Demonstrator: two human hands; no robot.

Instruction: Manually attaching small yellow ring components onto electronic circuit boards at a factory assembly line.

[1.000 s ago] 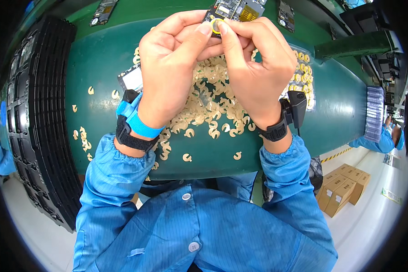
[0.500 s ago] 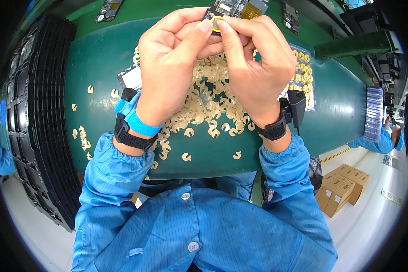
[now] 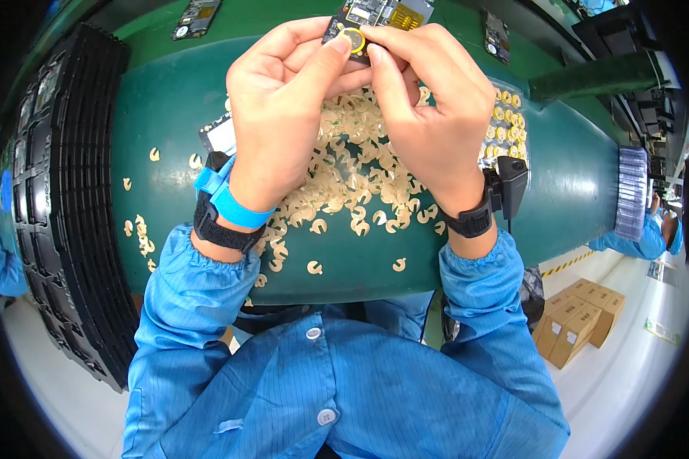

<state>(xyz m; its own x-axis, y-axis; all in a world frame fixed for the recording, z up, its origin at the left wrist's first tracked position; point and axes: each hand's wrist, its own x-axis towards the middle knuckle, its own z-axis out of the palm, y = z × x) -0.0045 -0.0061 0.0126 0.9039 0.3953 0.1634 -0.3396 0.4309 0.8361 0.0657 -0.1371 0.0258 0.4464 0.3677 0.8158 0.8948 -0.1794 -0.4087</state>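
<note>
Nothing has shifted: both hands, left [image 3: 283,115] and right [image 3: 436,115], keep pinching the board [image 3: 379,15] above the table [image 3: 168,99], thumbs pressing its round yellow disc [image 3: 352,40], steadying it

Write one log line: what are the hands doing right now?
left hand holds circuit board | right hand presses round yellow piece | backing scraps on green table

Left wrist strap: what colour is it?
Bright blue strap above a black band, on the left hand; head view.

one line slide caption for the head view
Both hands, left hand and right hand, hold a small circuit board over a green table strewn with pale tabs.
</note>
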